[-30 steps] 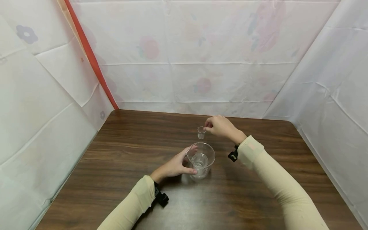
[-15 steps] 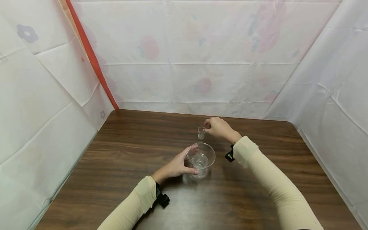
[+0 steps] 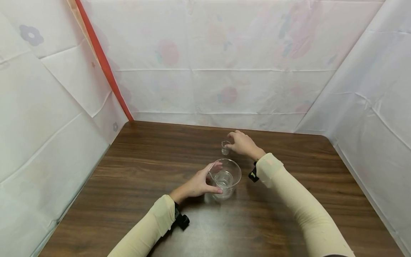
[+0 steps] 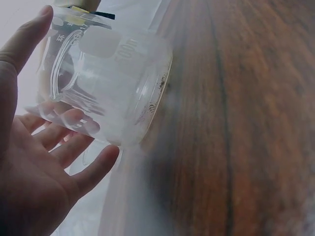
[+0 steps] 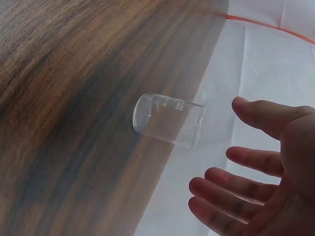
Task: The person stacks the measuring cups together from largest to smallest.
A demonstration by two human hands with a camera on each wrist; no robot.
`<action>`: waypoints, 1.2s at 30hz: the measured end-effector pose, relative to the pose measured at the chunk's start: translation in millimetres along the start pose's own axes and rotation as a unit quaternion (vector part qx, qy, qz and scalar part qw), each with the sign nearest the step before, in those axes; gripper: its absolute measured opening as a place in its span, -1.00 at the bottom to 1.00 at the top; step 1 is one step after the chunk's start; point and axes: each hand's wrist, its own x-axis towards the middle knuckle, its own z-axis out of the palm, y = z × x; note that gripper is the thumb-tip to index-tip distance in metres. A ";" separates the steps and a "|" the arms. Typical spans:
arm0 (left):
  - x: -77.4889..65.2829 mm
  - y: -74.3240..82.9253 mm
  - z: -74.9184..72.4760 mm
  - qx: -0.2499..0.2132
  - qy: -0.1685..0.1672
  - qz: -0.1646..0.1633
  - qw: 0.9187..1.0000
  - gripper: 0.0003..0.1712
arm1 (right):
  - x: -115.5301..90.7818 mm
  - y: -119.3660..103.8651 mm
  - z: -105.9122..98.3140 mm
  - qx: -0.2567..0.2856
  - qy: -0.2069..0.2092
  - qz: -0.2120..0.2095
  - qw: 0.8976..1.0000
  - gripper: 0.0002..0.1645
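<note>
A large clear glass beaker (image 3: pixel 236 178) stands upright on the brown wood-grain table (image 3: pixel 144 160). My left hand (image 3: pixel 197 184) holds it from the left, thumb on the near side and fingers round the far side. Glass rings inside it look like a smaller beaker (image 3: pixel 223 179) nested there. In the left wrist view white markings show on the large beaker's wall (image 4: pixel 133 64). Behind it stands a tiny clear beaker (image 5: pixel 170 118), upright on the table. My right hand (image 3: pixel 242 144) is just right of it, fingers spread and apart from the glass in the right wrist view.
White printed sheets (image 3: pixel 208 71) hang behind the table and along both sides. An orange-red strip (image 3: pixel 102 60) runs down the back left corner. Bare table lies in front of the large beaker and on both sides.
My right hand has loosened its fingers and let go of the tiny beaker, which stays at nearly the same spot. The left hand and the large beaker have hardly moved.
</note>
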 end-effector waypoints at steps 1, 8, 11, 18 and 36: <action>0.0 0.2 -0.3 0.001 -0.001 -0.004 1.000 0.08 | 0.7 -0.1 1.0 0.001 -0.002 0.003 1.000 -0.33; -0.8 0.9 -1.8 -0.007 -0.007 -0.014 1.000 0.07 | 4.7 2.3 6.6 0.011 -0.010 0.021 1.000 -0.24; -1.1 0.8 -2.1 -0.009 -0.008 -0.014 1.000 0.06 | 5.9 4.2 8.4 0.019 -0.010 0.027 0.999 -0.21; -1.8 3.0 -2.9 -0.006 -0.009 -0.022 1.000 0.06 | 7.3 8.7 14.3 0.024 -0.003 0.031 0.999 -0.17; -0.7 0.1 -1.6 -0.009 -0.006 -0.016 1.000 0.03 | 12.2 6.5 21.4 0.025 0.005 0.030 0.999 -0.20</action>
